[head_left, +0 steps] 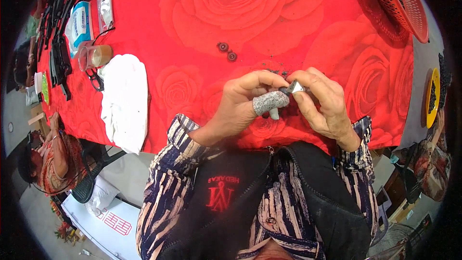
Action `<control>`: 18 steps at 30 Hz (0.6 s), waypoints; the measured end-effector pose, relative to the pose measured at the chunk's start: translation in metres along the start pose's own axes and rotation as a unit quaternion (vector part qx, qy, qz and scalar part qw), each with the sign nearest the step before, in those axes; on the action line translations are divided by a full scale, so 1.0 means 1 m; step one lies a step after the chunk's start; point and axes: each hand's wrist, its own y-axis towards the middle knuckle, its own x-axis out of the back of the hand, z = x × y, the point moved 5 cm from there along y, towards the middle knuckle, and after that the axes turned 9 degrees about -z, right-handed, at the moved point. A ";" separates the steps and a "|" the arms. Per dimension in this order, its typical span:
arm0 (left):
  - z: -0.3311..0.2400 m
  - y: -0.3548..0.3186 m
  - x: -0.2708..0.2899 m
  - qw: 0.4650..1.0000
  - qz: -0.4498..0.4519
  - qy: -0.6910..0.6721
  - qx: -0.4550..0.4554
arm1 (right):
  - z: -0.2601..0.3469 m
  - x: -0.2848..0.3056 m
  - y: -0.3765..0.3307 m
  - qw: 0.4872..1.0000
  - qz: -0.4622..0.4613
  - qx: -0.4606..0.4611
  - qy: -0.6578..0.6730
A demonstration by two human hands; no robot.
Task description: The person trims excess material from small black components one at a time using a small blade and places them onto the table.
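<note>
Over the near part of the red rose-patterned tablecloth, my two hands meet at the fingertips. My left hand pinches a small dark piece, mostly hidden by the fingers. A speckled grey sleeve wraps its thumb, and a pale grey cover shows on another finger. Between the thumb and fingers of my right hand is a small shiny blade-like metal piece, pressed against the dark one. Dark crumbs lie just beyond the fingertips. Farther off are two small dark round parts.
At left lie a white cloth, a clear cup of brownish liquid, a blue-white packet and long black strips. A red basket stands far right, near a yellow tray. Other people sit at both sides.
</note>
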 end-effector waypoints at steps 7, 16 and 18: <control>0.003 0.001 0.001 1.000 -0.011 -0.006 0.009 | 0.002 -0.001 0.000 1.000 0.001 0.007 -0.009; 0.004 0.001 0.002 1.000 -0.007 0.003 -0.013 | 0.003 0.003 0.000 0.999 -0.034 -0.033 -0.004; 0.003 0.001 0.002 1.000 -0.006 0.001 0.007 | 0.001 0.002 0.000 0.999 -0.039 0.003 -0.011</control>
